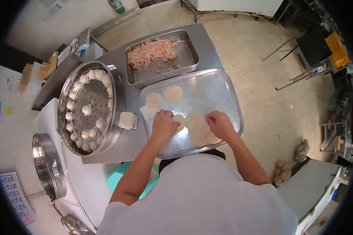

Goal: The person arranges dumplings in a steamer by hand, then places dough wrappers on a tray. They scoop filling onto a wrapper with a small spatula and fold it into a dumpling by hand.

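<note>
Both hands are over a clear plastic tray (219, 84) that holds several thin round dough wrappers. My left hand (164, 124), fingers bent, touches a small wrapper (179, 122); whether it grips the edge is hidden. My right hand (220, 124) pinches at the right edge of an overlapping group of wrappers (198, 131). Two more wrappers, one of them (173, 93) farther back and the other (153, 100) beside white paper (148, 112), lie behind my left hand. On the left, a round steamer (91, 96) holds a ring of filled buns on paper squares, with one bun (86, 109) near its middle.
A metal pan (192, 64) of minced filling (153, 53) stands behind the tray. Paper squares (127, 120) are stacked between steamer and tray. A green basket (119, 174) sits below the table's near edge. Chairs (312, 47) stand at the right.
</note>
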Motion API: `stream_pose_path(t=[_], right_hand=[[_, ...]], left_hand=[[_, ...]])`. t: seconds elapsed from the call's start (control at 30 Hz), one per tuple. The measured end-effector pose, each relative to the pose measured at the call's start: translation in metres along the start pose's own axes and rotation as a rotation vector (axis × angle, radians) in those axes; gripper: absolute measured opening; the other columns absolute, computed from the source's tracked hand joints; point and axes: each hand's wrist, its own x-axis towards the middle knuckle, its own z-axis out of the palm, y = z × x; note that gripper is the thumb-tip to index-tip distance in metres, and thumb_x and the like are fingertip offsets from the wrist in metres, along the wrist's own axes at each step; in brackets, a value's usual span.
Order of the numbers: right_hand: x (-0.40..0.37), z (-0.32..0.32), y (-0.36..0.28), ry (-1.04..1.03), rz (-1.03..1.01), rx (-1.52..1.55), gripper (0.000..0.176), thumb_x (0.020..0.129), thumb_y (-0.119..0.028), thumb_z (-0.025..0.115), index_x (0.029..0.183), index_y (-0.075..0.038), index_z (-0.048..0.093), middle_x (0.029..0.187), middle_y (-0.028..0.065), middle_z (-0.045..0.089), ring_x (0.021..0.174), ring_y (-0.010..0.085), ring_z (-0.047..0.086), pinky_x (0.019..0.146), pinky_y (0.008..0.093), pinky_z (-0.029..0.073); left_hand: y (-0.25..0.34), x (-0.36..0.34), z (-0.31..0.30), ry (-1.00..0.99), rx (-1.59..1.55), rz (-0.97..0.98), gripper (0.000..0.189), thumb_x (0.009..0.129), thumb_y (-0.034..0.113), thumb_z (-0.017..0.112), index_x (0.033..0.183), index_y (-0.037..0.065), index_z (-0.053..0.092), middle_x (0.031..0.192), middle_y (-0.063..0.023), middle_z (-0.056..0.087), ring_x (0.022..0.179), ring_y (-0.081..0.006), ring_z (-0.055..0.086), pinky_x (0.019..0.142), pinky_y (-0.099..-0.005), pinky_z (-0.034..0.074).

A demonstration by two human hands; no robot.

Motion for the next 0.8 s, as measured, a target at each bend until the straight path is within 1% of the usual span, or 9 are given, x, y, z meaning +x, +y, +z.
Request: stream_pose_path(t=[0.07,0.17,0.27,0.37,0.47,0.57,0.67,0.77,0.8], right_hand=[[0.000,-0.002,0.003,-0.062,-0.044,-0.037,0.013,0.090,-0.010,0.071,0.096,0.002,0.073,0.093,0.0171,0.072,0.081,0.0283,0.070,0.073,0.0358,0.055],[0.001,-0.003,0.003,-0.127,-0.071,0.010,0.016,0.090,-0.011,0.071,0.098,0.003,0.073,0.096,0.0175,0.071,0.086,0.0274,0.070,0.076,0.0350,0.055],[0.003,0.009,-0.002,-0.119,-0.007,0.195,0.019,0.093,-0.012,0.071,0.102,0.005,0.072,0.094,0.0141,0.072,0.086,0.0239,0.070,0.077,0.0354,0.056],[0.007,0.036,-0.021,-0.206,0.127,0.795,0.023,0.095,-0.014,0.070,0.103,0.007,0.070,0.089,0.0114,0.071,0.077,0.0197,0.069,0.070,0.0337,0.057],[0.010,0.031,-0.052,-0.401,0.268,0.857,0.024,0.097,-0.015,0.070,0.103,0.008,0.069,0.087,0.0093,0.070,0.071,0.0139,0.068,0.063,0.0294,0.057],[0.012,0.036,-0.057,-0.381,0.327,0.810,0.021,0.097,-0.014,0.069,0.101,0.007,0.068,0.084,0.0091,0.069,0.065,0.0135,0.066,0.058,0.0289,0.057],[0.013,0.041,-0.059,-0.478,0.319,0.822,0.022,0.099,-0.013,0.068,0.108,0.007,0.065,0.091,0.0107,0.070,0.074,0.0156,0.069,0.066,0.0292,0.060],[0.015,0.047,-0.069,-0.516,0.294,0.921,0.023,0.098,-0.010,0.067,0.112,0.008,0.064,0.097,0.0130,0.070,0.078,0.0173,0.070,0.070,0.0309,0.061],[0.017,0.046,-0.074,-0.526,0.280,0.912,0.023,0.098,-0.009,0.067,0.113,0.008,0.063,0.099,0.0136,0.070,0.079,0.0177,0.070,0.072,0.0316,0.062]], left_hand=[[0.003,0.003,0.000,-0.031,-0.022,-0.024,0.033,0.077,0.023,0.084,0.096,0.001,0.069,0.107,-0.0183,0.066,0.103,-0.0379,0.061,0.088,-0.0463,0.050],[0.008,0.003,0.001,-0.120,-0.203,-0.165,0.026,0.078,0.019,0.085,0.090,0.002,0.068,0.100,-0.0138,0.070,0.092,-0.0314,0.066,0.078,-0.0404,0.052],[0.011,-0.007,-0.005,-0.059,-0.578,-0.356,0.023,0.085,0.015,0.083,0.098,0.001,0.070,0.099,-0.0088,0.073,0.087,-0.0221,0.069,0.073,-0.0329,0.053],[0.028,-0.018,-0.013,-0.029,-1.331,-0.478,0.023,0.093,0.013,0.078,0.109,-0.002,0.071,0.103,-0.0072,0.073,0.090,-0.0148,0.068,0.075,-0.0287,0.055],[0.028,-0.027,-0.011,-0.070,-1.475,-0.488,0.030,0.096,0.014,0.075,0.118,-0.005,0.069,0.105,-0.0086,0.073,0.090,-0.0148,0.069,0.078,-0.0302,0.058],[0.023,-0.032,-0.018,-0.014,-1.380,-0.484,0.030,0.096,0.014,0.075,0.119,-0.005,0.069,0.106,-0.0091,0.073,0.089,-0.0142,0.069,0.077,-0.0295,0.058],[0.011,-0.039,-0.028,-0.029,-1.357,-0.476,0.032,0.096,0.014,0.075,0.120,-0.006,0.069,0.106,-0.0092,0.073,0.090,-0.0143,0.069,0.078,-0.0290,0.058],[-0.005,-0.044,-0.034,-0.116,-1.300,-0.410,0.035,0.098,0.019,0.073,0.122,-0.005,0.067,0.109,-0.0099,0.073,0.096,-0.0185,0.071,0.084,-0.0326,0.060],[-0.009,-0.044,-0.035,-0.107,-1.310,-0.425,0.034,0.098,0.019,0.073,0.122,-0.006,0.067,0.109,-0.0101,0.073,0.096,-0.0181,0.071,0.084,-0.0324,0.060]])
